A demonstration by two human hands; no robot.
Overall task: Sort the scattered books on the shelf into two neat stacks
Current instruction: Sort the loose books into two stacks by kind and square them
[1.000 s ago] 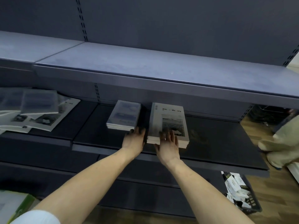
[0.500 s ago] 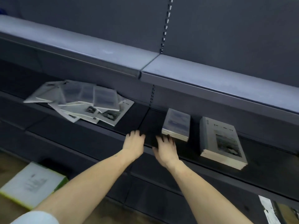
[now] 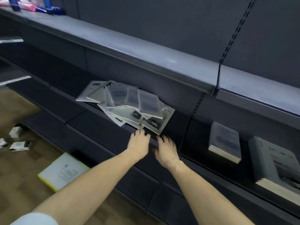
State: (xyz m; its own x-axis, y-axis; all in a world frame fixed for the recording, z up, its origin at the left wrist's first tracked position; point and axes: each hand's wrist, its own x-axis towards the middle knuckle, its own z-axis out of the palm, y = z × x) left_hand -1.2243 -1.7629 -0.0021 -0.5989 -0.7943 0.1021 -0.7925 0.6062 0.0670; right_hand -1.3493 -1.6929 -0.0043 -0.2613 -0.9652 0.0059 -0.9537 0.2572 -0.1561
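Note:
A messy heap of scattered books [image 3: 128, 104], grey covers and photo prints, lies on the dark middle shelf [image 3: 90, 120]. My left hand [image 3: 138, 142] hovers just below the heap's front edge, fingers relaxed and empty. My right hand [image 3: 165, 149] is beside it, also empty with fingers spread, close to the lowest book's corner. Further right on the same shelf stand two tidy stacks: a small-book stack [image 3: 224, 142] and a larger-book stack [image 3: 276, 164] at the frame edge.
An upper grey shelf [image 3: 146, 51] overhangs the books. A white and yellow box [image 3: 62, 171] and small cartons [image 3: 18, 146] lie on the wooden floor at the left. Colourful packages [image 3: 29, 4] sit on the top left shelf.
Both hands left the large stack and moved left along the shelf, past the small stack, to the scattered heap. The view swung left with them.

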